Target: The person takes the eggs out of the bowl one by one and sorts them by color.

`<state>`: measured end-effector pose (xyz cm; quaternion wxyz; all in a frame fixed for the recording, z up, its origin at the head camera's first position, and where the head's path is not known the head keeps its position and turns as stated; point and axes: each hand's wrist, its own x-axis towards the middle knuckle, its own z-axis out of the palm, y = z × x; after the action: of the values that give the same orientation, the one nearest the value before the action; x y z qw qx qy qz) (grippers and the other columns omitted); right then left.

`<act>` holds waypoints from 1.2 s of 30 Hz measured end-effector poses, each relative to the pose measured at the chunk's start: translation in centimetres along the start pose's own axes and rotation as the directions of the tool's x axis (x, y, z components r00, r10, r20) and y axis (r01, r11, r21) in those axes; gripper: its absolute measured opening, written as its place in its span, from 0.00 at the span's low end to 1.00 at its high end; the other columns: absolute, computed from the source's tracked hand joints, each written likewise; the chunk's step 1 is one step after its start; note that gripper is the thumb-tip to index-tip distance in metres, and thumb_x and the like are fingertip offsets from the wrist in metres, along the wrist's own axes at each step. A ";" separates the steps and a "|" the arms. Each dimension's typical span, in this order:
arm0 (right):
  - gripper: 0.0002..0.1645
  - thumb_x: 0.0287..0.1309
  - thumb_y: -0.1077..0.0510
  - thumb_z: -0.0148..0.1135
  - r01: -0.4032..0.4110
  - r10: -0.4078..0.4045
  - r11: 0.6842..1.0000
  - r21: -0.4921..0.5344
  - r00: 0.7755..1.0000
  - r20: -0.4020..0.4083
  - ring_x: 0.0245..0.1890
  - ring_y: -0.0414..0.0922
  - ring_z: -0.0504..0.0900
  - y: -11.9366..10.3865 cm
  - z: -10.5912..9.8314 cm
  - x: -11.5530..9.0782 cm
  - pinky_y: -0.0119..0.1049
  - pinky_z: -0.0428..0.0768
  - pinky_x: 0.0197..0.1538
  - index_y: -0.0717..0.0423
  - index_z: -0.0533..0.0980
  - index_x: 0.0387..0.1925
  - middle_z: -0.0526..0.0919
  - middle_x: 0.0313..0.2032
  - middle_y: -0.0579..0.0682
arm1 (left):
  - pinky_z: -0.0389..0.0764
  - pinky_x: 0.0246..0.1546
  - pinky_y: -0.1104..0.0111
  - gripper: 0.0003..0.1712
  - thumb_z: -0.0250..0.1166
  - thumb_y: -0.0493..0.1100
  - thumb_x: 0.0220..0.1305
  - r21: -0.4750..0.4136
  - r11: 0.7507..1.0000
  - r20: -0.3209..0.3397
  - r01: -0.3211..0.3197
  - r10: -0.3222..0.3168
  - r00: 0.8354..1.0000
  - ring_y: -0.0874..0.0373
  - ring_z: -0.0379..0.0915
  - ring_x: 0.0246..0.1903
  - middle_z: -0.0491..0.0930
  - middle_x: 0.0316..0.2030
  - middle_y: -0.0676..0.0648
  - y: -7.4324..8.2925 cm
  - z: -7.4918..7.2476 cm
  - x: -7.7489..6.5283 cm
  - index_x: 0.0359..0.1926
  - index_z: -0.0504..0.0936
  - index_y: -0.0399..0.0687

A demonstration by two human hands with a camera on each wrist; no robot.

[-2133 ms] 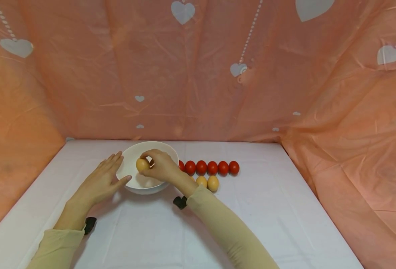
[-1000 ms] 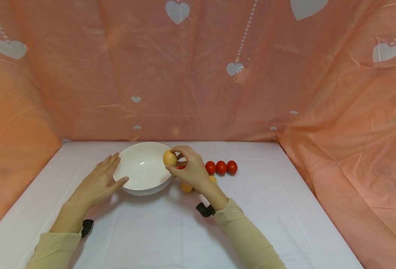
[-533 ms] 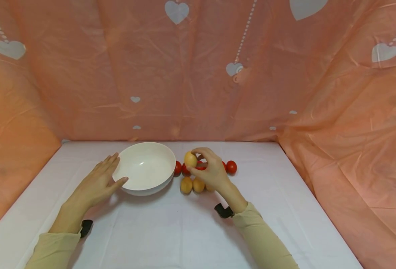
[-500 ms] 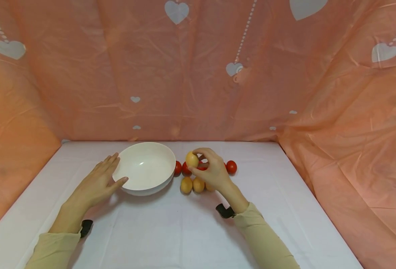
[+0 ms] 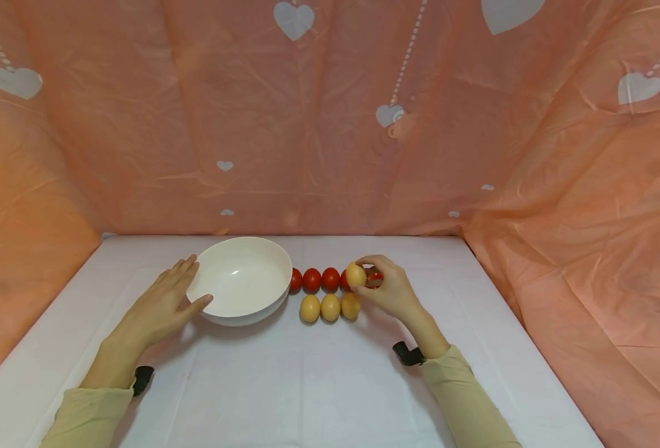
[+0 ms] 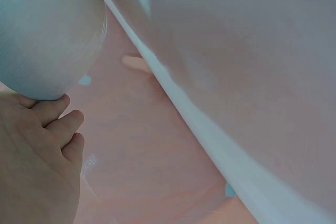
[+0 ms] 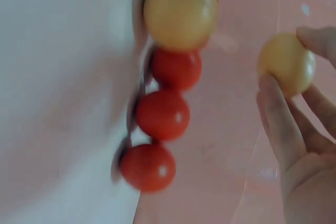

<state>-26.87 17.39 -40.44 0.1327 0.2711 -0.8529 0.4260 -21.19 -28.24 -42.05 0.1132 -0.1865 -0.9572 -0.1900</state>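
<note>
My right hand (image 5: 393, 291) pinches a yellow egg (image 5: 355, 275) between thumb and fingertips, over the right part of a row of red eggs (image 5: 330, 279). In the right wrist view, that yellow egg (image 7: 286, 64) is gripped well apart from the row. Just in front of the red row stand three yellow eggs (image 5: 330, 307) side by side. A white bowl (image 5: 240, 280), with nothing showing inside, is left of both rows. My left hand (image 5: 159, 308) rests its extended fingers along the bowl's left side; the left wrist view shows fingertips at the bowl's wall (image 6: 52, 30).
A white cloth covers the table (image 5: 285, 386), whose far edge meets an orange curtain (image 5: 335, 155) with pale hearts. The curtain also closes off both sides. The right hand hides some of the red eggs at that end of the row.
My right hand has carried the yellow egg from over the bowl rightward, past the standing yellow eggs, to the right part of the red row. My left hand has stayed at the bowl.
</note>
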 end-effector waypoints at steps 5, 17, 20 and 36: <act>0.27 0.51 0.68 0.80 -0.056 0.057 0.998 -0.022 0.996 0.068 0.42 0.53 0.87 1.0 -1.8 -0.4 0.48 0.90 0.44 0.62 0.81 0.53 0.85 0.49 0.58 | 0.46 0.80 0.44 0.50 0.62 0.60 0.74 -0.003 1.000 -0.002 -0.004 0.004 1.000 0.29 0.49 0.77 0.52 0.79 0.29 0.0 0.1 0.0 0.77 0.56 0.25; 0.24 0.49 0.66 0.78 -0.145 0.158 0.987 -0.075 0.963 0.220 0.46 0.52 0.83 2.9 -2.9 -0.4 0.49 0.86 0.50 0.59 0.82 0.50 0.84 0.47 0.54 | 0.46 0.80 0.43 0.51 0.60 0.61 0.75 0.003 1.000 0.020 0.014 -0.014 1.000 0.29 0.47 0.77 0.50 0.79 0.29 0.1 -0.1 0.3 0.77 0.54 0.24; 0.24 0.48 0.66 0.78 -0.145 0.160 0.986 -0.079 0.952 0.261 0.46 0.51 0.82 3.1 -2.8 -0.6 0.45 0.86 0.48 0.59 0.82 0.49 0.83 0.47 0.54 | 0.46 0.80 0.43 0.51 0.60 0.61 0.75 0.001 1.000 0.024 0.017 -0.017 1.000 0.29 0.46 0.77 0.50 0.79 0.29 0.0 -0.1 0.3 0.77 0.54 0.24; 0.27 0.43 0.65 0.82 -0.199 0.230 0.972 -0.122 0.905 0.358 0.42 0.46 0.82 3.1 -2.0 -0.8 0.40 0.87 0.47 0.60 0.81 0.48 0.81 0.43 0.50 | 0.47 0.79 0.42 0.50 0.61 0.60 0.75 0.004 1.000 0.012 0.006 -0.006 1.000 0.29 0.48 0.77 0.51 0.79 0.28 0.1 -0.1 0.2 0.77 0.55 0.24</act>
<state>-28.00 20.81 -41.59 -0.0667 0.2450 -0.9042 0.3435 -21.30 -28.16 -41.85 0.1072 -0.1844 -0.9589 -0.1873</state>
